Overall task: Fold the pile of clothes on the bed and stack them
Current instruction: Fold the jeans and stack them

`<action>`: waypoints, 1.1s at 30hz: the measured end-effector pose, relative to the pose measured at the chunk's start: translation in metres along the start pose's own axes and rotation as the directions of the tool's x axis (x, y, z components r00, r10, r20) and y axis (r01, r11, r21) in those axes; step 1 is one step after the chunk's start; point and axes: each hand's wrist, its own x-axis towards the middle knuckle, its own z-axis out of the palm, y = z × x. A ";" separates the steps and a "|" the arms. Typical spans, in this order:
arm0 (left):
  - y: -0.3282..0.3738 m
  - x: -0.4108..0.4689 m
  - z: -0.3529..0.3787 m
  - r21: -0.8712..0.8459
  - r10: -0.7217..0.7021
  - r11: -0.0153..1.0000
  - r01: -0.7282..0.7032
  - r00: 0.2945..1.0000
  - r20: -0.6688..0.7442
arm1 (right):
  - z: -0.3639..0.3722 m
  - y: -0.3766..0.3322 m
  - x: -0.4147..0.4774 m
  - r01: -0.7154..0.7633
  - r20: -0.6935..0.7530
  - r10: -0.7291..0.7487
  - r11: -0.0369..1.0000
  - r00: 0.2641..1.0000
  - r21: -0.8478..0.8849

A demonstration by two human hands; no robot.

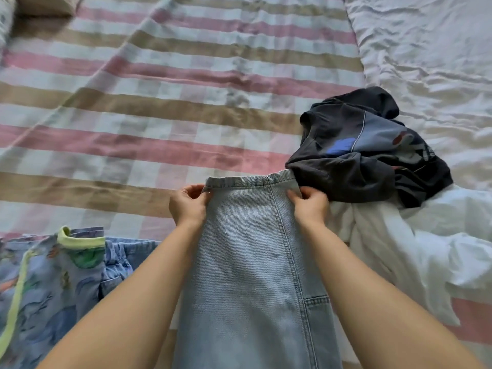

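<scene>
Light blue denim jeans (250, 262) hang lengthwise between my forearms, waistband at the far end. My left hand (187, 203) pinches the waistband's left corner and my right hand (310, 202) pinches its right corner. A crumpled dark grey garment (354, 155) with blue patches lies just beyond my right hand. White clothing (394, 251) is bunched under and in front of it. At the lower left sits a stack: a blue printed garment (45, 283) with yellow-green trim on top of folded denim (119, 259).
The bed carries a checked sheet (159, 102) with pink, tan and pale blue stripes. A wrinkled white duvet (431, 57) covers the right side. A beige pillow corner (45, 5) shows at the top left.
</scene>
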 end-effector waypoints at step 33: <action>-0.180 -0.383 -0.177 0.282 0.403 0.716 -0.638 0.708 0.580 | -0.142 0.219 -0.391 0.563 0.334 -0.473 0.782 0.816 -0.268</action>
